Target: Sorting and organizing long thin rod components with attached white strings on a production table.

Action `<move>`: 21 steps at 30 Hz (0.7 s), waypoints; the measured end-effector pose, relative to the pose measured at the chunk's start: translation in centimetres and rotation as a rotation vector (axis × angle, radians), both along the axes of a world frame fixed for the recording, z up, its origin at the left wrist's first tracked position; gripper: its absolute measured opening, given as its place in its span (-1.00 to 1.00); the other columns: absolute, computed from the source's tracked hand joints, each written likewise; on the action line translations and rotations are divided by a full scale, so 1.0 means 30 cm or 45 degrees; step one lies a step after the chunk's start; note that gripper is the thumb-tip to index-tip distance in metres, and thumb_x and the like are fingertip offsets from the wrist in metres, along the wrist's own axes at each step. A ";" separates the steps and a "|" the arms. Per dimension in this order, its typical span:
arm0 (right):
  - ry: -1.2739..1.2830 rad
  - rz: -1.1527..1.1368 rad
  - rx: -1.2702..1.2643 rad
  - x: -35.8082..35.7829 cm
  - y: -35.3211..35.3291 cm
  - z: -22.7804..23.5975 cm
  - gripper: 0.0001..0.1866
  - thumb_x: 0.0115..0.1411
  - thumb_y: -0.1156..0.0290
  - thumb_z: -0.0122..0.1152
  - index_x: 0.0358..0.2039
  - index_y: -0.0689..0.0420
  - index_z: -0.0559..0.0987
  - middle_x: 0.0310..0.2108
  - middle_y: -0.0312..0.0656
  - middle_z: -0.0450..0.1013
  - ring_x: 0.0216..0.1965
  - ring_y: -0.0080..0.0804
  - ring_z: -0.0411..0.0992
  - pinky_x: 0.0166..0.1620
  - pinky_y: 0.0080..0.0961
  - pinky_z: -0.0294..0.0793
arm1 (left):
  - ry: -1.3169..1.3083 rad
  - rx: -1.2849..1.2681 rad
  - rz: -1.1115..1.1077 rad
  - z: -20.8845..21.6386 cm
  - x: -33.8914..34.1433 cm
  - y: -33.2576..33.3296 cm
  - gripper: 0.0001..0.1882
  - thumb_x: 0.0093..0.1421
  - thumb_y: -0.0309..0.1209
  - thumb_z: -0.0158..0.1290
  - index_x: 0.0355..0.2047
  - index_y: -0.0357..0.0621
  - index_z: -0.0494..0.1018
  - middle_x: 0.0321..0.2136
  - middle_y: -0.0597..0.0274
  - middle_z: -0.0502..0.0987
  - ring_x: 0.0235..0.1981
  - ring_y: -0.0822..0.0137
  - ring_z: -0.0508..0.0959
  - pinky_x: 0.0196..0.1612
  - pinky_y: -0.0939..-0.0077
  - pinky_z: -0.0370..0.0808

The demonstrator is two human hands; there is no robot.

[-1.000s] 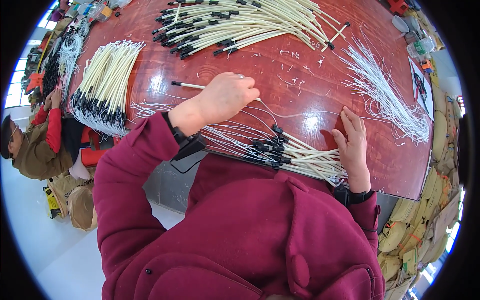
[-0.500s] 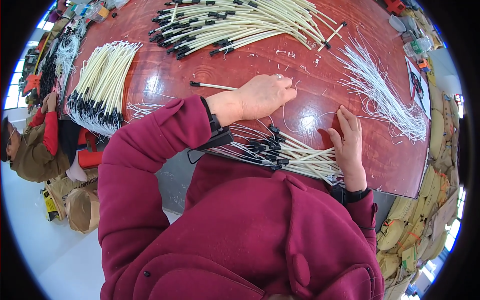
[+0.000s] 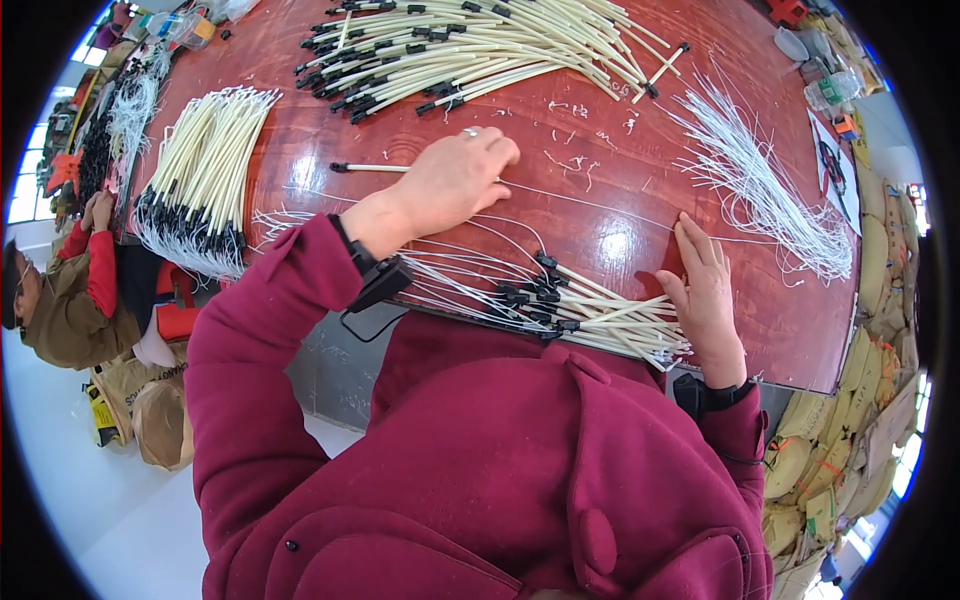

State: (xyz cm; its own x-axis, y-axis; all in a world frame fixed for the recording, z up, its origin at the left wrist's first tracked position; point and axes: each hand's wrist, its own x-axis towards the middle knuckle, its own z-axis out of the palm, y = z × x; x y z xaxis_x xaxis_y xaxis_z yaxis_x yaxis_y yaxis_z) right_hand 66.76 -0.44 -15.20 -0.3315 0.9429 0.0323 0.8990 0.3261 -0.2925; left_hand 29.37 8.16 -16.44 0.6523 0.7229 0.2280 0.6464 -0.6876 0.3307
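My left hand [image 3: 450,180] is closed over a cream rod [image 3: 378,168], whose black end piece [image 3: 338,167] sticks out past the wrist side. A thin white cord [image 3: 590,203] runs nearly straight from its fingers across the table to my right hand [image 3: 705,290]. That hand rests near the table's right side with fingers stretched and thumb apart, fingertips by the cord. Between my hands and the near edge lies a bunch of cream rods [image 3: 615,310] with black ends, their white cords [image 3: 450,275] trailing left. The left fingertips are partly hidden.
A big heap of cream rods [image 3: 480,50] covers the far part of the red table [image 3: 740,330]. Loose white cords [image 3: 765,180] lie right, a corded rod stack [image 3: 210,165] left. Cord scraps [image 3: 575,165] dot the middle. Another person [image 3: 70,290] sits at far left.
My left hand has moved left, and the rod has shifted left with it. The cord, slack and curved before, is now drawn nearly straight. My right hand has stayed almost in place.
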 end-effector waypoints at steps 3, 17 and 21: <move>-0.014 0.008 -0.024 -0.002 -0.002 0.006 -0.30 0.23 0.23 0.29 0.32 0.30 0.37 0.38 -0.08 0.26 0.23 -0.04 0.31 0.30 -0.19 0.26 | -0.087 -0.034 0.092 0.011 -0.043 -0.015 -0.85 0.16 -0.50 0.18 -0.31 -0.17 0.42 -0.30 0.12 0.45 -0.18 0.05 0.52 -0.14 0.18 0.49; -0.060 0.164 -0.218 -0.146 0.018 0.034 -0.27 0.23 0.17 0.28 0.30 0.36 0.36 0.37 0.03 0.23 0.23 0.04 0.28 0.31 -0.09 0.23 | 0.162 0.069 -0.094 0.000 0.485 -0.034 -0.84 0.17 -0.37 0.09 -0.30 -0.19 0.50 -0.25 0.11 0.58 -0.24 0.09 0.66 -0.16 0.15 0.56; 0.129 0.128 0.281 -0.067 0.050 -0.004 -0.34 0.20 0.25 0.32 0.26 0.29 0.42 0.30 0.02 0.31 0.19 0.04 0.31 0.27 -0.08 0.27 | 0.141 0.055 -0.097 0.092 0.443 -0.047 -0.79 0.18 -0.33 0.13 -0.22 -0.16 0.53 -0.23 0.12 0.57 -0.21 0.11 0.64 -0.17 0.17 0.56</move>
